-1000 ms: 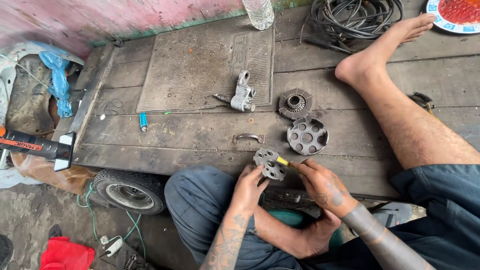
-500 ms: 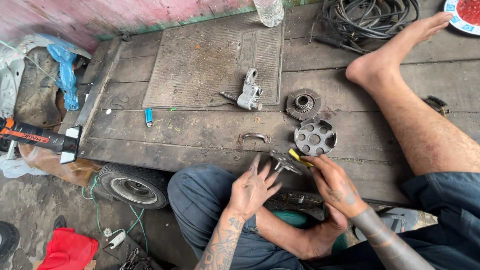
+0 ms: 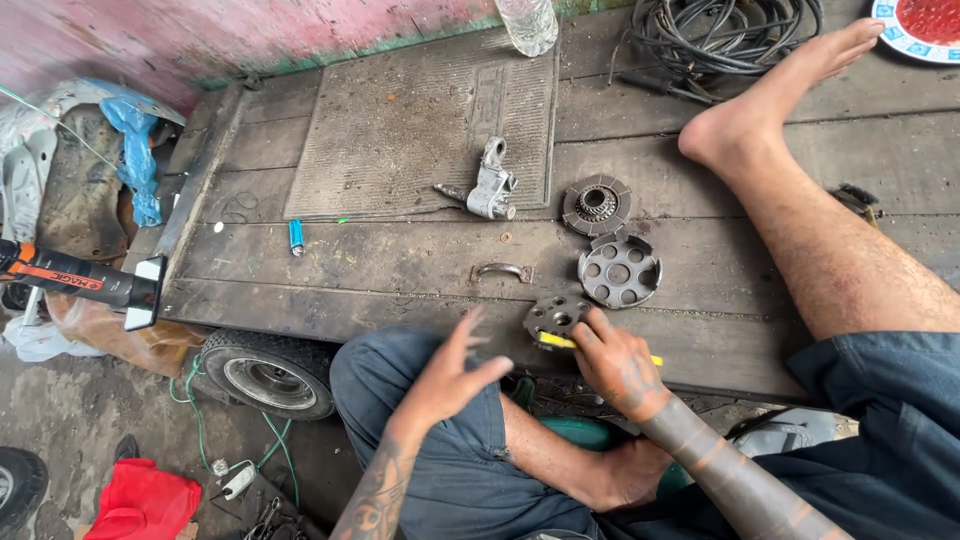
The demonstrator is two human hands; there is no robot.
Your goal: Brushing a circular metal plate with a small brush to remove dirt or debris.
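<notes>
My right hand (image 3: 615, 362) grips a yellow-handled tool (image 3: 552, 341) and presses it against a small round metal plate with holes (image 3: 553, 315) lying at the near edge of the wooden cart deck (image 3: 380, 260). My left hand (image 3: 450, 375) hovers open above my knee, fingers spread, just left of the plate and touching nothing. Further back lie a round perforated metal disc (image 3: 620, 270), a toothed gear hub (image 3: 596, 204) and a silver metal arm part (image 3: 490, 186).
My bare leg and foot (image 3: 770, 130) stretch across the deck on the right. A coil of black cable (image 3: 720, 35), a clear bottle (image 3: 528, 22), a plate (image 3: 915, 25), a blue lighter (image 3: 296, 236), a metal handle (image 3: 502, 270). A cart wheel (image 3: 268, 372) and red cloth (image 3: 145, 500) lie below.
The small holed plate was held in both hands; now it rests on the deck edge. My left hand has let go and pulled back open. My right hand still holds the tool.
</notes>
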